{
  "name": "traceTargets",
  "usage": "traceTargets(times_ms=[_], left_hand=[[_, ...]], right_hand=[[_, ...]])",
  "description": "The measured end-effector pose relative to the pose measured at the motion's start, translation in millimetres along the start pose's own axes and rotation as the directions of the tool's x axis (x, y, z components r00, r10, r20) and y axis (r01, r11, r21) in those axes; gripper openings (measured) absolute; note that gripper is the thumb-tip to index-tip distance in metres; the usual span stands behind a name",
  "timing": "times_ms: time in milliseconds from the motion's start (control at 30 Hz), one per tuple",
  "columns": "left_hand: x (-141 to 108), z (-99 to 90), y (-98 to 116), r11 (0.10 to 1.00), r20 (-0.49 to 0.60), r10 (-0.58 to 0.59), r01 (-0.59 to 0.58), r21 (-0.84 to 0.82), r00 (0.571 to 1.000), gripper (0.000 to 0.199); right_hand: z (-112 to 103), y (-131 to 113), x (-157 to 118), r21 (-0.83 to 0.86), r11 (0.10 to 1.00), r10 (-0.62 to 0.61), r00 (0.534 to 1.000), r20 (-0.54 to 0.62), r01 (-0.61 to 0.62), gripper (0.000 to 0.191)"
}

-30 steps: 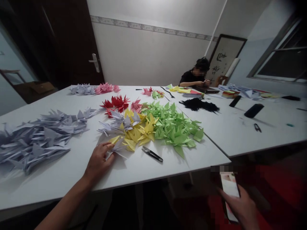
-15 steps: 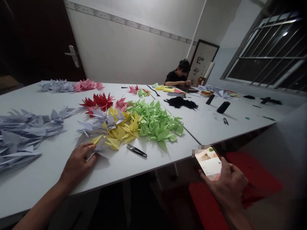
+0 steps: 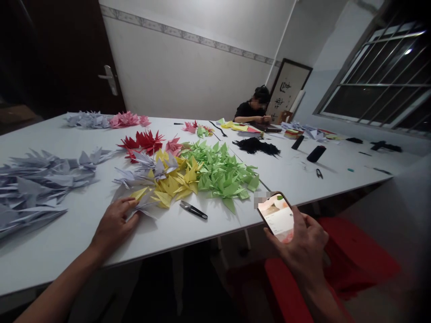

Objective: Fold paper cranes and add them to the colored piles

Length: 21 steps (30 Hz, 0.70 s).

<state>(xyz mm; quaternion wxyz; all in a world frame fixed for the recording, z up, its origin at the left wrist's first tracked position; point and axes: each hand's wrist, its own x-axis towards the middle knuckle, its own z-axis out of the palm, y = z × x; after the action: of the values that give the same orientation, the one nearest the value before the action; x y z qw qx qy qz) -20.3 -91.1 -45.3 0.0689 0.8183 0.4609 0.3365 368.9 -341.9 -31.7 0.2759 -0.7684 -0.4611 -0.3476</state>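
Note:
My right hand (image 3: 303, 242) grips a smartphone (image 3: 278, 220) with a lit screen, held just past the table's front edge. On the table, my left hand (image 3: 116, 222) lies loosely, thumb and fingers apart, against a white folded-paper crane (image 3: 146, 208) and a yellow one (image 3: 138, 194). Beyond it spreads a heap of folded cranes: yellow ones (image 3: 173, 184), green ones (image 3: 224, 172), red ones (image 3: 144, 142) and pale ones (image 3: 138, 168). Thread snips (image 3: 193, 209) lie on the bare tabletop in front of the heap, between my two hands.
A large pale crane pile (image 3: 40, 179) covers the table's left side. Black thread (image 3: 257, 146), dark spools (image 3: 316, 154) and a second pair of snips (image 3: 319, 173) lie on the right. Another person (image 3: 254, 110) sits at the far end. Red stools (image 3: 360, 246) stand below.
My right hand has moved left and slightly up with the smartphone, nearer the table edge. My left hand stays by the same cranes; the whole view has shifted a little.

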Motion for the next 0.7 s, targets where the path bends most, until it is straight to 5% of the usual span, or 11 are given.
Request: traceTargets(times_ms=[433, 700], left_hand=[[-2, -0.1, -1, 1.000, -0.014, 0.027, -0.027, 0.005, 1.000, 0.032], [-2, -1.1, 1, 1.000, -0.005, 0.018, -0.018, -0.006, 1.000, 0.033]], right_hand=[[5, -2, 11, 0.063, 0.993, 0.101, 0.993, 0.057, -0.105, 0.080], [12, -1, 6, 0.047, 0.999, 0.007, 0.998, -0.057, -0.005, 0.086]])
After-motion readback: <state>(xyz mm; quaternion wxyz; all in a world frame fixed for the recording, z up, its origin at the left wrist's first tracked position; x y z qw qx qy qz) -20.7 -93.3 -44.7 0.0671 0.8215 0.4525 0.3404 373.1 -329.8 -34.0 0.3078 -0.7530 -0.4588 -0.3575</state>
